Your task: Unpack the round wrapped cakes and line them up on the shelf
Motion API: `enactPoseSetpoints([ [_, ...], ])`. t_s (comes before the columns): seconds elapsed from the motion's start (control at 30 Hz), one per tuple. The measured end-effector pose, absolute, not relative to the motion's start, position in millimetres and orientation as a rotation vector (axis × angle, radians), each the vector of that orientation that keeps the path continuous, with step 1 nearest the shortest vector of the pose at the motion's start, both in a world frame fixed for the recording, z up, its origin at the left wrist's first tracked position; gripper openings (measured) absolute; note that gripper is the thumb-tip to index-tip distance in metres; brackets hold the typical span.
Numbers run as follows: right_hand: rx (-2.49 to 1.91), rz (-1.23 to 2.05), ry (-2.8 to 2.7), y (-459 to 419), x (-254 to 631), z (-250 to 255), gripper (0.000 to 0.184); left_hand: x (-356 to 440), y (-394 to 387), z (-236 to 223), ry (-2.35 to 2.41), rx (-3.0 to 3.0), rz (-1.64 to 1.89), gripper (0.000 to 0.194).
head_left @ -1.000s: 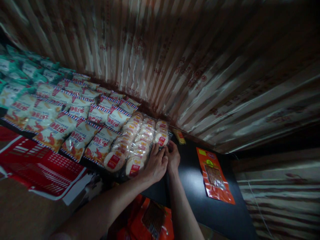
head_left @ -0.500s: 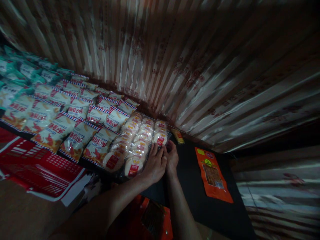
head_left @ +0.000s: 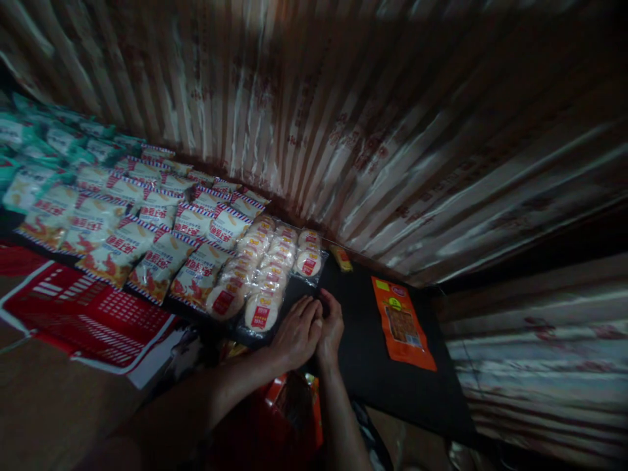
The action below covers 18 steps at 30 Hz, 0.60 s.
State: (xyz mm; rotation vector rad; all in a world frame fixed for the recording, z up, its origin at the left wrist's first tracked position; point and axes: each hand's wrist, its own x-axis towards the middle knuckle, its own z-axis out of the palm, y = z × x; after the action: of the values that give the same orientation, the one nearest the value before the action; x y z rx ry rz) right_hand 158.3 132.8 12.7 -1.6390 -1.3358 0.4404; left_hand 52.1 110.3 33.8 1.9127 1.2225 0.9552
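Note:
My left hand [head_left: 296, 331] is above the near part of a black tabletop [head_left: 360, 363], its back toward me and its fingers loosely stretched. Beside it, touching or nearly touching, is my right hand [head_left: 331, 325], fingers half bent inward. No object shows in either hand, though the palms are hidden. Just beyond the fingertips lies a clear-wrapped pack of round white crackers [head_left: 309, 263] with red labels. It forms the short right-hand row. To its left, two longer overlapping rows of the same cracker packs reach the table's front, the nearest being a cracker pack [head_left: 262, 315].
White snack bags [head_left: 197, 271] with striped edges fill the left, teal bags [head_left: 32, 184] beyond. An orange packet [head_left: 403, 324] lies right; a small yellow packet [head_left: 341, 258] sits at the back. A red basket [head_left: 93, 314] stands below left. Pleated sheeting [head_left: 314, 124] hangs behind.
Both hands have come away from the right-hand cracker pack, back toward me. That pack stays at the rear of its row. The view has shifted slightly.

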Motion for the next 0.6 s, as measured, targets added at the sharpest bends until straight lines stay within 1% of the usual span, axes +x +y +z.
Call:
enactPoseSetpoints([
  [0.1,-1.624,0.513,-1.338,103.5,153.2,14.4,0.037,51.5,80.6,27.9,1.189,1.864,1.063,0.045],
  [0.2,-1.613,0.593,-1.343,71.2,147.9,14.4,0.035,47.0,48.2,27.2,1.19,1.829,1.075,0.046],
  [0.4,-1.551,0.606,-1.405,14.5,129.3,11.2,0.032,24.4,-5.8,27.4,1.194,1.841,1.0,0.048],
  [0.5,-1.526,0.62,-1.441,-4.6,117.9,4.0,0.032,10.8,-27.0,17.0,1.235,1.842,0.921,0.048],
  [0.6,-1.544,0.725,-1.462,-18.8,105.2,-9.8,0.032,-1.4,-44.3,0.1,1.338,1.794,0.831,0.043],
])
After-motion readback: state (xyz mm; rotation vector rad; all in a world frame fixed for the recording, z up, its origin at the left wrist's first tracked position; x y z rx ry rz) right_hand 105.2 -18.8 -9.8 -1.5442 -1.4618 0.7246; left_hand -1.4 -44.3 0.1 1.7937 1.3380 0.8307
